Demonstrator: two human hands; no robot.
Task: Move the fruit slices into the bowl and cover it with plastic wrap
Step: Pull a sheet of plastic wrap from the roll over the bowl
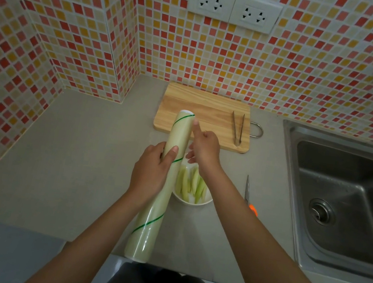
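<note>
My left hand point(152, 172) grips a long roll of plastic wrap point(160, 191), pale with green stripes, held lengthwise above the counter. My right hand point(204, 148) is beside the roll's upper part, index finger straight against it and the other fingers loosely spread. Below both hands stands a white bowl point(191, 201) with several pale green fruit slices point(189, 185) in it, partly hidden by the roll and my right wrist. Whether any film is pulled loose from the roll I cannot tell.
A wooden cutting board point(200, 114) lies at the back with metal tongs point(237, 129) on it. Scissors with an orange handle point(249, 196) lie right of the bowl. A steel sink point(348, 200) is on the right. Tiled walls close off the left and back.
</note>
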